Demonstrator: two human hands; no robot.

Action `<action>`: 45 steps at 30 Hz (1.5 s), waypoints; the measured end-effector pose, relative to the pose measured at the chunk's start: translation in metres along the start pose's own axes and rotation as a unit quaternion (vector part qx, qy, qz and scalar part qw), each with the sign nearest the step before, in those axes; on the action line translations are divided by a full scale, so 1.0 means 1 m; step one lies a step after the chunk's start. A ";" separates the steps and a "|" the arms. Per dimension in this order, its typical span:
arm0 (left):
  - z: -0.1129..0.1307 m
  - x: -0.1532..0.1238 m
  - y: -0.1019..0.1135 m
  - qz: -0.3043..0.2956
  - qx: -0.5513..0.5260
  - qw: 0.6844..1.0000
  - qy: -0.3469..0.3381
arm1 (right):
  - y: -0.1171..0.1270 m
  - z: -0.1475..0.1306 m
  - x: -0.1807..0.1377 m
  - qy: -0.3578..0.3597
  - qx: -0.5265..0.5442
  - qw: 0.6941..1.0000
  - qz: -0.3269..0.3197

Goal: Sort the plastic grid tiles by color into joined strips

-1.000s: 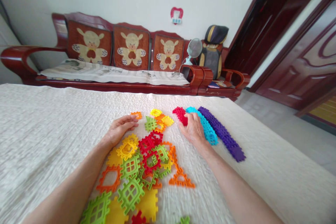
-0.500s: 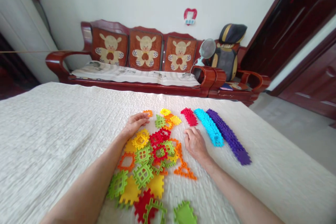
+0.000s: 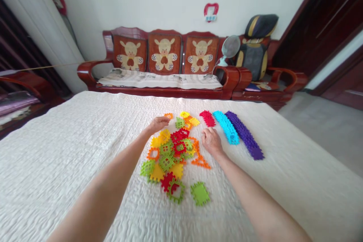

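Note:
My left hand [image 3: 159,124] is at the far left of a loose heap of toothed plastic tiles, fingers stretched toward a small orange frame tile [image 3: 168,115]. Its fingertips are very close to that tile; I cannot tell whether they touch. To the right of the heap, my right hand [image 3: 212,140] rests with curled fingers, and whatever they may hold is hidden. Just beyond it lies an overlapping row of red tiles [image 3: 208,118], beside a light blue row [image 3: 227,127] and a longer purple row [image 3: 245,135]. The heap includes green window tiles [image 3: 166,162], yellow tiles [image 3: 157,174] and an orange triangle [image 3: 200,162].
A quilted white cover [image 3: 93,151] lies under everything. One green solid tile [image 3: 200,193] sits apart near me. Behind stand a wooden sofa [image 3: 159,87] with bear cushions [image 3: 165,53], a small fan [image 3: 230,47] and a chair with a dark padded back [image 3: 252,60].
The camera view has shifted, showing more of the cover nearest me and a seat at the left. The tiles keep their layout, and both hands stay in nearly the same places.

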State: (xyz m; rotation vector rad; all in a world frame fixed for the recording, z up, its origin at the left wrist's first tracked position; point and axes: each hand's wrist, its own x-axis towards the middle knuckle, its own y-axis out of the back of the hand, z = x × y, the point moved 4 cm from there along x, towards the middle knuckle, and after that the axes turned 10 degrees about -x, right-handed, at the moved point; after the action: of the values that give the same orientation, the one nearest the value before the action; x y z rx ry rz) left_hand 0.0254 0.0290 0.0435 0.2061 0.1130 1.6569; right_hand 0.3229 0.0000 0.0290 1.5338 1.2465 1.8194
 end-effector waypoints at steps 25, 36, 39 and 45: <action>-0.019 -0.159 0.026 0.032 0.200 0.972 -0.119 | 0.040 -0.049 -0.045 -0.025 0.149 0.979 -0.136; -0.018 -0.217 0.005 -0.057 0.316 0.937 -0.136 | 0.082 -0.091 -0.121 0.053 0.205 0.955 -0.207; -0.018 -0.226 -0.001 -0.058 0.340 0.922 -0.174 | 0.087 -0.105 -0.136 0.070 0.170 0.965 -0.189; -0.007 -0.229 -0.009 -0.060 0.280 0.919 -0.272 | 0.087 -0.124 -0.139 0.106 0.199 0.970 -0.090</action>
State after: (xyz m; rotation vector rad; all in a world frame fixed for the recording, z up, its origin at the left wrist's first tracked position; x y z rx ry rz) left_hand 0.0523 -0.1975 0.0190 1.0651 0.1712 1.3550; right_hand 0.2635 -0.1970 0.0325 1.3857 1.8808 1.7215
